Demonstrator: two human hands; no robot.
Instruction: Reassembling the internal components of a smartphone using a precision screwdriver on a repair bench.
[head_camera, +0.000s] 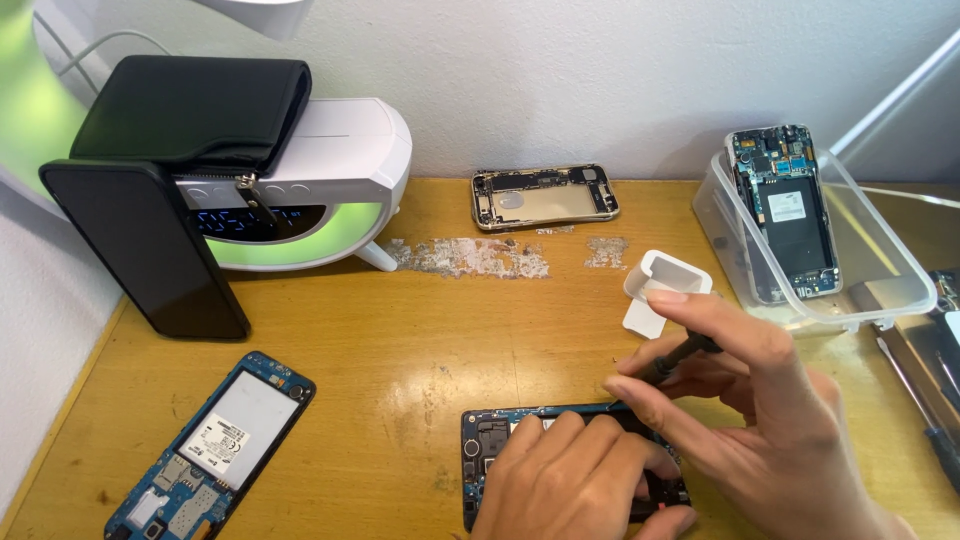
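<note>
Altogether four opened phones show on the wooden desk (380, 330). Nearest, one opened phone (486, 438) lies flat at the front edge, pinned under the left hand (575, 480), whose fingers are spread flat across its back rather than curled around anything. The right hand (760, 420) has thumb and fingers pinched tight on one dark screwdriver (680, 358), its tip angled down to the phone's upper edge. A second phone with a white battery (212, 448) lies at the front left, well apart. A third, a gold phone shell (545, 196), rests by the wall. The fourth phone board (786, 210) leans inside one clear plastic tub (880, 270). One small white cup (662, 285) stands just behind the right hand, and one black pouch (195, 112) sits on a white clock lamp (350, 150).
</note>
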